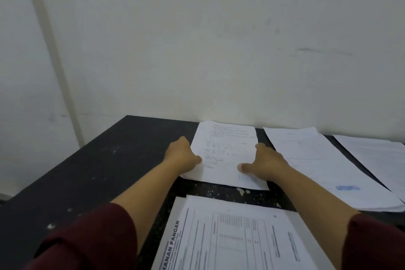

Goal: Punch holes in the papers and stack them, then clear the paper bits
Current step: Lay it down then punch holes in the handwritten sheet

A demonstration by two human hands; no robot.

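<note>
Left grip: left hand (pixel 183 155) pinches the left edge of the printed sheet (pixel 225 151), thumb on top, fingers hidden beneath.
Right grip: right hand (pixel 266 163) lies on the sheet's right edge, thumb spread across the paper; whether its fingers curl under, I cannot tell.
Between the grips: the sheet lies flat on the dark surface (pixel 92 171).
Right of the grips: two more paper stacks (pixel 317 160).
Nearer than the grips: a form (pixel 236 237) with one punched hole.
Risk: uneven pull could crease or skew the sheet; no punch in sight.
</note>
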